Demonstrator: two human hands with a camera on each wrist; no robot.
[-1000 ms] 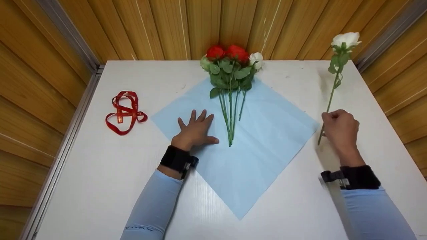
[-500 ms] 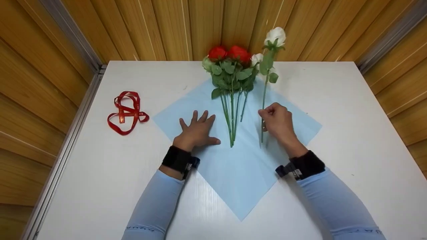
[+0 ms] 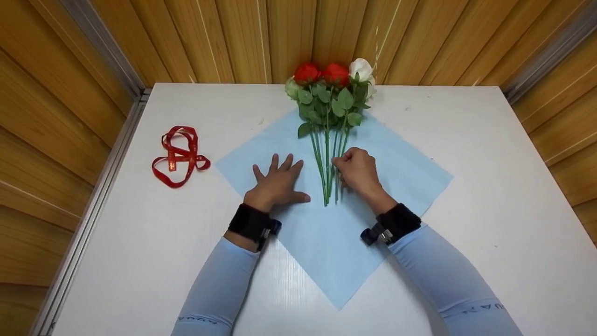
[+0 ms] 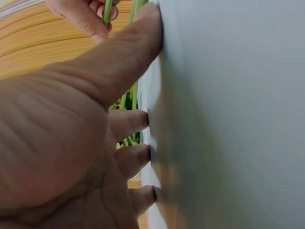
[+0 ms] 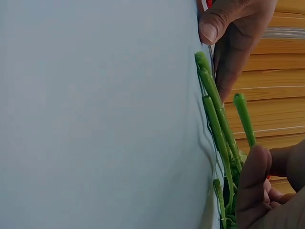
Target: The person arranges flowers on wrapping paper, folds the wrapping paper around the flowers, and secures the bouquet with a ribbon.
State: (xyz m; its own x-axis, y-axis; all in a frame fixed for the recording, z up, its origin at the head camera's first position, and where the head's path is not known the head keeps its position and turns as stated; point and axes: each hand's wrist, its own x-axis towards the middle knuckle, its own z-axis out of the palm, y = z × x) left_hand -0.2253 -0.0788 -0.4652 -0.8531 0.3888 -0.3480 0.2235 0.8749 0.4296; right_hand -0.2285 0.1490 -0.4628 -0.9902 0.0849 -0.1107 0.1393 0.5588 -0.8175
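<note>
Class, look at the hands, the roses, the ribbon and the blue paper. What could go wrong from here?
1. The right hand holds a white rose with its lower end off the blue paper; lowering it might knock the other stems askew, as no tie shows around them.
2. The left hand rests spread on the paper; if it lifts, the sheet may shift.
3. The red ribbon lies in loose loops, so it could tangle when picked up.

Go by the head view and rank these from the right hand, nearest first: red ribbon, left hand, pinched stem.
1. Pinched stem: in the right hand's fingers.
2. Left hand: to its left, spread on the blue sheet.
3. Red ribbon: farthest left, on the white table beyond the left hand.
</note>
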